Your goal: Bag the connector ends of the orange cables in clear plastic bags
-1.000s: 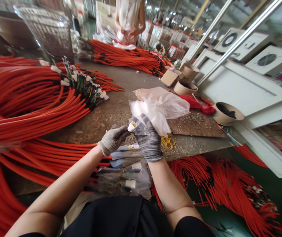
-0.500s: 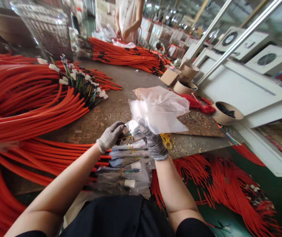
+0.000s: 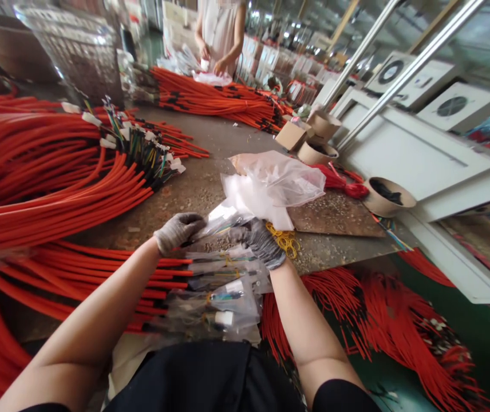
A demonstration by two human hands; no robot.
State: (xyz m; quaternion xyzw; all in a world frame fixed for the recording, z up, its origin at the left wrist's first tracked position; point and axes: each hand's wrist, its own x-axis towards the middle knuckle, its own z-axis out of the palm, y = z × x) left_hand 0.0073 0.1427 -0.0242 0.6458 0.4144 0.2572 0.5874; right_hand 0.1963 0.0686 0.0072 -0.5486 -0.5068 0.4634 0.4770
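Note:
My left hand point(image 3: 180, 232), in a grey knit glove, is closed with fingertips pinching the left end of a clear plastic bag point(image 3: 226, 214). My right hand point(image 3: 262, 242), gloved too, curls its fingers at the bag's right end. The bag is stretched between both hands, in front of a pile of clear plastic bags point(image 3: 266, 189). Yellow rubber bands point(image 3: 287, 241) lie just right of my right hand. Below my hands, bagged cable ends point(image 3: 232, 297) rest side by side, their red cables point(image 3: 142, 266) running off to the left.
Coiled red cables point(image 3: 47, 171) with white connectors fill the left side. Another red cable bundle point(image 3: 219, 100) lies across the far table, where a person point(image 3: 221, 40) stands. Cardboard tubs point(image 3: 388, 196) and a red string bundle point(image 3: 348, 184) sit at right. Cables hang off the front edge.
My left hand has moved left and my right hand slightly down, both pulling away from the pile. The plastic between them now looks longer and stretched.

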